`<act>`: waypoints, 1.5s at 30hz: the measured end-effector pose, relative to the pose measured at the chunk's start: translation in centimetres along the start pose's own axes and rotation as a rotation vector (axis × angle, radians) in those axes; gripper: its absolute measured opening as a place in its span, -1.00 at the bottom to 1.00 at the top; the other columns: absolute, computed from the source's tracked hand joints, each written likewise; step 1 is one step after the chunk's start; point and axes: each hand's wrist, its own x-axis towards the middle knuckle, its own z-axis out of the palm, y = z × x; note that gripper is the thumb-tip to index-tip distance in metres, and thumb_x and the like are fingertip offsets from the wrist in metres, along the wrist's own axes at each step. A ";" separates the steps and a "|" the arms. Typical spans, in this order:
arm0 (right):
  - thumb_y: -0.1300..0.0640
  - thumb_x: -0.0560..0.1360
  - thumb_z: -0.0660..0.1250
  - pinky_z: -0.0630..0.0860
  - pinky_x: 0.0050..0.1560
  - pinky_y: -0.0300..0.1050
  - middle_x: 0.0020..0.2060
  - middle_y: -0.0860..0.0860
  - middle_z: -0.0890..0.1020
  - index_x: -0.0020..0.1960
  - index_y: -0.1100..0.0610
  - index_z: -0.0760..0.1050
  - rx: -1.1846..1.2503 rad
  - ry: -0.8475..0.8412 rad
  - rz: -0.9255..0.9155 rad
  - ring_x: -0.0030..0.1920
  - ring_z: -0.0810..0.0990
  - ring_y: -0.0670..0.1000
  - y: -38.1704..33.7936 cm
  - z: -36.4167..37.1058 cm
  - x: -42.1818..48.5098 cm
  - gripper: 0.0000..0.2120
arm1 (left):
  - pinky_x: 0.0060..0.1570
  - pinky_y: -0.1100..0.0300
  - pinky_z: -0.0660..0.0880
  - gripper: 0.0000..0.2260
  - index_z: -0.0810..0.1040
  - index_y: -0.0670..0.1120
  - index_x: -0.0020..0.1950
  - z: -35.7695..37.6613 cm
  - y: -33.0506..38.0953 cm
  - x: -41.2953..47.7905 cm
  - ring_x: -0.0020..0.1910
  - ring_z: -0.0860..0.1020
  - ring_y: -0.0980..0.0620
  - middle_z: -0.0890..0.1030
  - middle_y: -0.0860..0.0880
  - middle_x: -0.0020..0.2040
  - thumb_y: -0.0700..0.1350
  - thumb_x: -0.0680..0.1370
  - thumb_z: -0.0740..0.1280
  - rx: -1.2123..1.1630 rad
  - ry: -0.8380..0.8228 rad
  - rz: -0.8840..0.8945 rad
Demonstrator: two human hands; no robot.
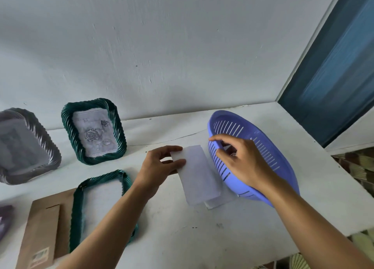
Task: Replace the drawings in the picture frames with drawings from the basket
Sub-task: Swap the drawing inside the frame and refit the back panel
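My left hand (159, 165) pinches the near-left edge of a white sheet (197, 175), which lies face down on the table over a second sheet (215, 203). My right hand (240, 159) reaches into the purple slotted basket (263, 147), fingers curled over a drawing (229, 148) that is mostly hidden; whether they hold it is unclear. A green frame (94, 130) with a rose drawing stands against the wall. Another green frame (101, 206) lies flat and face down, its brown backing board (43, 230) beside it.
A grey frame (24, 145) leans at the far left. A purple object (5, 220) shows at the left edge. The white table (202, 238) ends on the right at about mid-height, with a patterned floor (358, 165) beyond. A blue door (334, 66) stands at the right.
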 end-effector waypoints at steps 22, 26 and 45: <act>0.21 0.51 0.35 0.37 -0.29 -0.42 -0.40 -0.09 0.58 0.15 0.03 0.62 0.024 -0.027 -0.083 -0.38 0.53 -0.05 0.9 -0.6 0.9 -0.76 | -0.12 0.31 0.59 -0.63 0.67 -0.06 0.19 4.0 -4.2 1.3 -0.11 0.65 0.10 0.60 0.04 0.08 -0.19 0.40 0.59 0.454 0.061 0.177; 0.19 0.51 0.36 0.39 -0.24 -0.43 -0.32 -0.28 0.55 0.16 0.04 0.62 -0.008 -0.047 -0.094 -0.32 0.56 -0.06 0.9 -0.2 0.7 -0.75 | -0.07 0.32 0.49 -0.60 0.67 -0.07 0.22 4.4 -5.2 1.5 0.00 0.53 0.03 0.57 0.04 0.03 -0.14 0.40 0.59 0.727 0.057 0.386; -0.08 0.42 0.22 0.57 -0.03 0.01 -0.09 -0.07 0.63 0.20 -0.11 0.55 -0.018 -0.183 -0.087 -0.18 0.59 -0.04 1.5 2.8 -0.7 -0.63 | -0.01 0.00 0.25 -0.69 0.55 0.20 0.29 3.5 -5.5 0.8 0.17 0.42 0.06 0.57 0.26 0.22 0.15 0.61 0.17 1.062 0.046 0.380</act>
